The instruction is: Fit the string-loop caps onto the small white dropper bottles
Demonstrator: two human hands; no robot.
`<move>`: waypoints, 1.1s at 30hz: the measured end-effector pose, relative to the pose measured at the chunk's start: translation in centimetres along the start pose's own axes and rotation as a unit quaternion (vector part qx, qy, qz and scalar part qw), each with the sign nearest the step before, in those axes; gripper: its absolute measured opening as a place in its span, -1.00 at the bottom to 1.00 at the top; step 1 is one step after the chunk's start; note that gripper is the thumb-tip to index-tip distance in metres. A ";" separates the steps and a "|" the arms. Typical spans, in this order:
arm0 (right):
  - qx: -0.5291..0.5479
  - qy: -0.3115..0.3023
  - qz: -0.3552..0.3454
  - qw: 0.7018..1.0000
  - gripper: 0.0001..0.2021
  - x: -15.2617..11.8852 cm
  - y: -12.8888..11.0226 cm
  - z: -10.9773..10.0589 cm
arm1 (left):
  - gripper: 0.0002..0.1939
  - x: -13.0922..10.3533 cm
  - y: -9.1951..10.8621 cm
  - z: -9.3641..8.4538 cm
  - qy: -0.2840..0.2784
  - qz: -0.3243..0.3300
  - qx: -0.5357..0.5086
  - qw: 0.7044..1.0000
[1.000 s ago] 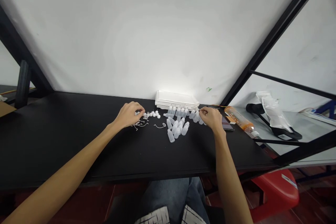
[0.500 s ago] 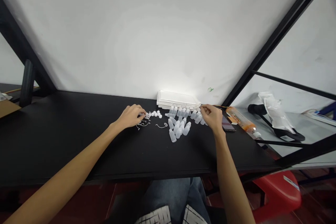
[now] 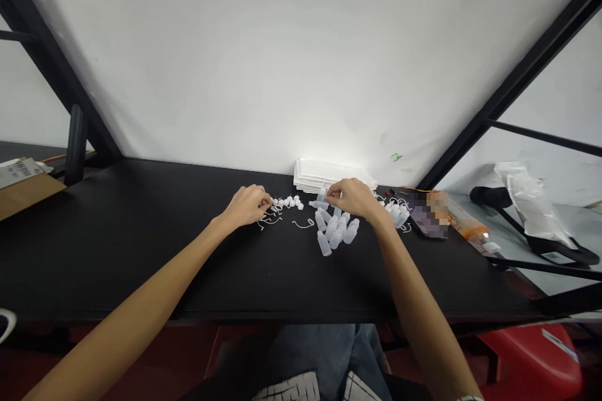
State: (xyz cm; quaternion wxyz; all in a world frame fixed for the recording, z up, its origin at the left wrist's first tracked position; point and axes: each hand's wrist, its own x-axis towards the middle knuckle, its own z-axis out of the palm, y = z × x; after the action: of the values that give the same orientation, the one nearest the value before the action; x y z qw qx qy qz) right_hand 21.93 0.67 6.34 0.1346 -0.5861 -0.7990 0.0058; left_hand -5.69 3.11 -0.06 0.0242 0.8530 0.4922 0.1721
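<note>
My left hand [image 3: 249, 205] is closed in a pinch at the left end of several small white caps [image 3: 292, 202]. Whatever lies between its fingertips is too small to make out. Thin white curled strips [image 3: 270, 219] lie just under it, and one loose looped strip [image 3: 305, 223] is farther right. My right hand [image 3: 353, 197] reaches over the bottles from the right, its thumb and fingers closed on a small translucent plastic bottle [image 3: 322, 194] at the back. In front lies a heap of similar bottles [image 3: 336, 229]; the hand hides part of the back row.
A stack of flat white pieces [image 3: 329, 174] rests against the wall. To the right are more white strips and bottles [image 3: 399, 213], a phone [image 3: 427, 219] and an orange-labelled bottle [image 3: 463, 219]. A cardboard box [image 3: 32, 197] sits at far left; black frame bars [image 3: 508, 88] flank the table.
My right hand has moved left, from the right end of the bottles to the left of the back row. My left hand stays by the caps. The view has shifted slightly left.
</note>
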 end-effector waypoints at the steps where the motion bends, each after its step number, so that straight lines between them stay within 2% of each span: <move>1: 0.026 -0.001 -0.004 1.000 -0.85 -0.1 0.1 -0.2 | -0.72 0.0 0.0 0.0 0.005 -0.001 -0.004 1.000; 6: 0.139 -0.034 -0.021 0.989 -0.76 -1.9 1.7 -0.7 | -0.76 0.0 0.4 -0.2 0.049 0.003 -0.021 0.999; 10: 0.133 -0.074 -0.012 0.988 -0.83 -2.7 2.0 -0.3 | -0.79 -0.1 0.9 -0.4 0.087 0.006 -0.036 0.996; 13: 0.117 -0.077 -0.009 0.990 -0.86 -2.6 1.6 0.0 | -0.81 -0.2 1.2 -0.6 0.103 0.004 -0.082 0.991; 18: 0.102 -0.024 0.006 0.994 -0.85 -2.6 1.3 0.0 | -0.82 0.0 1.4 -0.6 0.131 0.003 -0.189 0.973; 25: 0.200 0.104 0.003 0.974 -0.81 -2.3 1.9 0.2 | -0.81 0.1 1.6 -0.6 0.130 -0.023 -0.248 0.960; 28: 0.235 0.119 -0.018 0.965 -0.81 -2.2 1.3 0.5 | -0.81 0.1 1.4 -0.6 0.130 -0.028 -0.214 0.968; 33: 0.265 0.092 -0.053 0.958 -0.85 -2.2 -0.3 0.9 | -0.82 -0.2 1.0 -0.7 0.097 -0.004 -0.044 0.994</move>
State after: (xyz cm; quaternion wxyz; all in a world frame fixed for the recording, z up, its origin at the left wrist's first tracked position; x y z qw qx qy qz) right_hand 22.06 -1.32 5.01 0.3580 -0.4845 -0.7828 0.1558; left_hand -5.18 2.36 0.77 0.0139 0.8284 0.4874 0.2755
